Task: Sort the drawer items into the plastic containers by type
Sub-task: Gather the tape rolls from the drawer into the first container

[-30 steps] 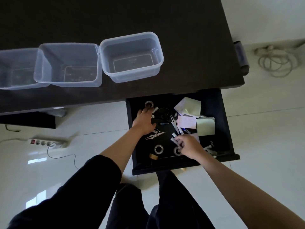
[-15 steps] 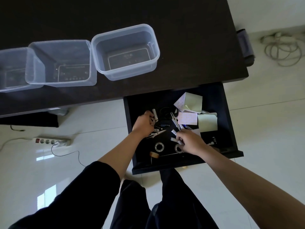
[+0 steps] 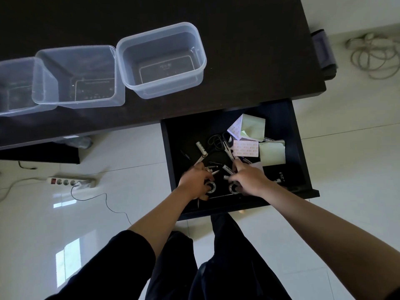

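Dark wooden desk (image 3: pixel 238 61), open black drawer (image 3: pixel 300 148) below.
Left hand (image 3: pixel 195 180) grip curled on small metal pieces; right hand (image 3: pixel 249 180) grip pinching white batteries (image 3: pixel 228 169); clear plastic containers (image 3: pixel 161 59) well apart.

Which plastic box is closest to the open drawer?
The right box, the one with rounded corners. It sits nearest the drawer; the middle box and left box stand farther along the desk.
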The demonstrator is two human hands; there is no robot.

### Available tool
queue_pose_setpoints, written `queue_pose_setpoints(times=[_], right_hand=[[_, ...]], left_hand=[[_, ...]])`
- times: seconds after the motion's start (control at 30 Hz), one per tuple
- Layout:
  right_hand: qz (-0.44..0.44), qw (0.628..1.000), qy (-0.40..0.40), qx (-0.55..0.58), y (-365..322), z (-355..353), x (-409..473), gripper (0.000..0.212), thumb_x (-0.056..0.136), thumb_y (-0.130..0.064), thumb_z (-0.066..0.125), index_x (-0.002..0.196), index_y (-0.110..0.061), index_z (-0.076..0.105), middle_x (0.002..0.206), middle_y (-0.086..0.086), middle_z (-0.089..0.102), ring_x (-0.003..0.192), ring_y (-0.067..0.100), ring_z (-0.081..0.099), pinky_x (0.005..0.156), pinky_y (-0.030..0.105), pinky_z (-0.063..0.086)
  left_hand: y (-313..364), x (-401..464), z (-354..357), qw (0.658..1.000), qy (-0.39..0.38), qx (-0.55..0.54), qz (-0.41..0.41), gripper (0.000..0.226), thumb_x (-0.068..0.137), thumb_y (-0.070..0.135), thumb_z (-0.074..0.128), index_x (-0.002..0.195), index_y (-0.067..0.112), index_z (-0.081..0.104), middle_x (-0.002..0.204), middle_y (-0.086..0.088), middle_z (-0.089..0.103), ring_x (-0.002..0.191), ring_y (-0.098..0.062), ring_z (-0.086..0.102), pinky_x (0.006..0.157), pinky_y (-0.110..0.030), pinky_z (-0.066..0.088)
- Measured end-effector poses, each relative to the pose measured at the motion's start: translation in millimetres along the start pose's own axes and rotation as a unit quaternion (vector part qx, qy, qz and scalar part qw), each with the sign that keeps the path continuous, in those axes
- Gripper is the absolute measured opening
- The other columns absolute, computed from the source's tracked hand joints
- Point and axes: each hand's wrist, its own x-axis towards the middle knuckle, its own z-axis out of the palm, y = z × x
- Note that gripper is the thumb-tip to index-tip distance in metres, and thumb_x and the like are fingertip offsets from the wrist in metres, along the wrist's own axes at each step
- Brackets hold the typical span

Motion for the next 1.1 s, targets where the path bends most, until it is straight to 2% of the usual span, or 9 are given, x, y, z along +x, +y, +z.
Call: queue_pose_setpoints(times=[0.13,0.3,0.47,0.63,0.73,0.83,0.93,1.0,1.1], right_hand=[[0.013,1.0,0.012,0.002,-5,1,3,0.034,0.086,-0.017,0.061,0.12,-0.018,0.057,0.117,0.004,0.044,0.105,0.027,0.052,0.071,0.029,0.037],[0.014,0.997,0.08,0.021,-4,-3,0,0.015,0.082,-0.025,0.063,0.096,-0.02,0.063,0.109,0.001,0.044,0.093,0.023,0.055,0.061,0.028,0.037],[0.077,0.963,0.176,0.186,1,-18,-5,0.008,0.085,-0.023,0.06,0.091,-0.022,0.054,0.098,-0.003,0.05,0.076,0.016,0.058,0.063,0.03,0.046],[0.086,0.943,0.229,0.227,5,-26,-13,0.01,0.079,-0.014,0.065,0.081,-0.016,0.055,0.082,-0.002,0.059,0.07,0.016,0.053,0.056,0.029,0.042],[0.053,0.963,0.175,0.199,-12,-29,-15,0.006,0.08,-0.016,0.066,0.082,-0.018,0.061,0.081,-0.003,0.062,0.07,0.013,0.056,0.058,0.027,0.043],[0.007,0.963,0.05,0.263,-34,-23,-7,0.009,0.081,-0.012,0.069,0.09,-0.015,0.069,0.081,-0.004,0.066,0.07,0.006,0.06,0.066,0.022,0.048],[-0.009,0.955,-0.05,0.292,-51,-16,4,0.021,0.083,-0.01,0.067,0.104,-0.012,0.07,0.094,0.0,0.07,0.083,0.005,0.064,0.077,0.017,0.05],[-0.012,0.957,-0.09,0.274,-59,-13,10,0.027,0.085,-0.015,0.065,0.111,-0.014,0.069,0.103,0.0,0.069,0.089,0.007,0.063,0.077,0.015,0.048],[-0.012,0.959,-0.133,0.249,-66,-8,18,0.021,0.087,-0.02,0.063,0.106,-0.015,0.072,0.104,0.002,0.071,0.094,0.015,0.064,0.083,0.026,0.049]], left_hand=[[4,1,7,0.997,0.019,0.079,0.0,0.034,0.083,0.03,0.066,0.117,0.03,0.065,0.128,-0.003,0.04,0.115,-0.025,0.043,0.091,-0.037,0.044],[6,3,16,0.994,0.075,0.081,-0.011,0.024,0.082,0.022,0.063,0.106,0.02,0.066,0.126,-0.007,0.041,0.112,-0.029,0.043,0.086,-0.037,0.042],[-1,0,14,0.987,0.154,-0.045,-0.022,0.018,0.087,0.02,0.059,0.104,0.018,0.066,0.117,-0.004,0.053,0.107,-0.024,0.049,0.083,-0.035,0.047],[0,-2,-6,0.98,0.167,-0.104,-0.036,0.013,0.086,0.018,0.059,0.096,0.02,0.066,0.101,-0.002,0.061,0.087,-0.02,0.059,0.067,-0.028,0.047],[1,-2,-14,0.982,0.163,-0.085,-0.034,0.011,0.086,0.02,0.059,0.095,0.022,0.066,0.096,0.0,0.062,0.084,-0.019,0.06,0.063,-0.027,0.045],[1,-4,-19,0.984,0.166,-0.064,-0.028,0.012,0.087,0.021,0.059,0.096,0.021,0.065,0.095,-0.002,0.062,0.083,-0.022,0.061,0.063,-0.028,0.046],[1,-12,-21,0.982,0.185,-0.042,-0.021,0.017,0.088,0.019,0.056,0.102,0.019,0.065,0.101,-0.004,0.061,0.086,-0.024,0.061,0.064,-0.031,0.049],[0,-18,-23,0.979,0.198,-0.036,-0.026,0.019,0.09,0.019,0.053,0.104,0.019,0.065,0.104,-0.005,0.06,0.088,-0.025,0.06,0.064,-0.031,0.048],[-2,-29,-25,0.975,0.218,-0.041,-0.02,0.02,0.091,0.018,0.052,0.106,0.017,0.065,0.105,-0.006,0.06,0.087,-0.026,0.06,0.061,-0.029,0.044]])
